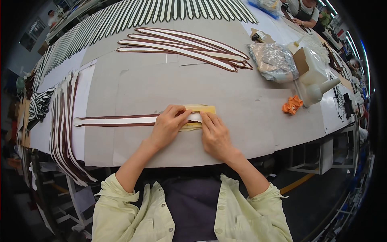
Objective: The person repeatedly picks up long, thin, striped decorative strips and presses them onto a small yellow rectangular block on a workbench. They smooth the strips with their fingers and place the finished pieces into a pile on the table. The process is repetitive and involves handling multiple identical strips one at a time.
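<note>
A long brown strap with a white middle band (121, 120) lies across the table in front of me, reaching out to the left. My left hand (168, 126) pinches it close to its right end, fingers bent and pressed together. On that end, my right hand (216, 135) has its thumb and fingers closed in a pinch. Beneath the fingertips sits a flat yellow block (208, 109), with the strap's end resting over it. My fingers partly cover the strap's end, so its exact shape is hidden.
Several similar straps (181, 45) lie in a loose pile beyond my hands. More straps (61, 121) hang over the left table edge, and dark-edged ones (161, 12) line the back. At right are a plastic-wrapped packet (274, 60), a nozzle bottle (312, 92) and a crumpled orange piece (292, 105).
</note>
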`<state>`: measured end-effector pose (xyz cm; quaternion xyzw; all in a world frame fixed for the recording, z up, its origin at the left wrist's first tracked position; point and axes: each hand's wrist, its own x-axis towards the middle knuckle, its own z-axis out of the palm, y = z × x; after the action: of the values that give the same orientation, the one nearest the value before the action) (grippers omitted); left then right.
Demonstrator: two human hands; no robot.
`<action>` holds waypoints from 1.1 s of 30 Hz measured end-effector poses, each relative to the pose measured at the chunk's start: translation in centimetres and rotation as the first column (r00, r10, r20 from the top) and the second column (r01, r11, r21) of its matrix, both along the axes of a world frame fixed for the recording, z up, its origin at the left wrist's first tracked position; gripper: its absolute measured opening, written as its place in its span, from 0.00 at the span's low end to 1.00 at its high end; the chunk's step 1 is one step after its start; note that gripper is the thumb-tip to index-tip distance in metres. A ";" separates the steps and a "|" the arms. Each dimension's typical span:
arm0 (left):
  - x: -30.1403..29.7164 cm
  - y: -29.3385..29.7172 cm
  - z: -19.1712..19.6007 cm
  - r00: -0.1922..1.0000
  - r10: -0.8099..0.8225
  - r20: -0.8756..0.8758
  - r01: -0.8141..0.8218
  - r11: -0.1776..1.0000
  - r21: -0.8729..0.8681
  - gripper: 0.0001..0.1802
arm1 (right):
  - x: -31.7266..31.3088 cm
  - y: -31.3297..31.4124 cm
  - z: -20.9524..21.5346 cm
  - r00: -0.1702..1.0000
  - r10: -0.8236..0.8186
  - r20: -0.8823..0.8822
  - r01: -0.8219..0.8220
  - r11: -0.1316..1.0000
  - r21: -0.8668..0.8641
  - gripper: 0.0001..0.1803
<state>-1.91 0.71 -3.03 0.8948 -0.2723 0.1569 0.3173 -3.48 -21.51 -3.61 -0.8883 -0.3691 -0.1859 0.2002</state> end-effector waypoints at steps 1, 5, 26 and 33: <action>0.0 0.0 0.0 1.000 -0.005 -0.010 0.005 1.000 0.010 0.20 | 0.0 0.0 0.1 1.000 0.011 0.009 -0.011 1.000 -0.017 0.24; 0.4 0.1 0.5 0.999 -0.044 0.014 0.043 0.995 0.090 0.23 | 0.3 -0.1 0.3 1.000 0.026 0.002 -0.025 1.000 -0.018 0.22; -1.7 -1.5 -0.1 0.986 0.055 0.156 -0.100 0.949 0.299 0.27 | 1.7 -0.5 0.8 0.985 0.168 -0.027 -0.168 0.986 0.016 0.20; -2.3 -1.6 0.1 0.979 0.060 0.193 -0.113 0.954 0.278 0.27 | 1.5 -0.7 0.9 0.983 0.176 -0.048 -0.175 0.984 0.007 0.22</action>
<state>-4.25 -0.90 -2.89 0.9244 -0.2802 0.2106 0.1506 -1.93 -22.22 -2.72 -0.8563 -0.4407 -0.1466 0.2258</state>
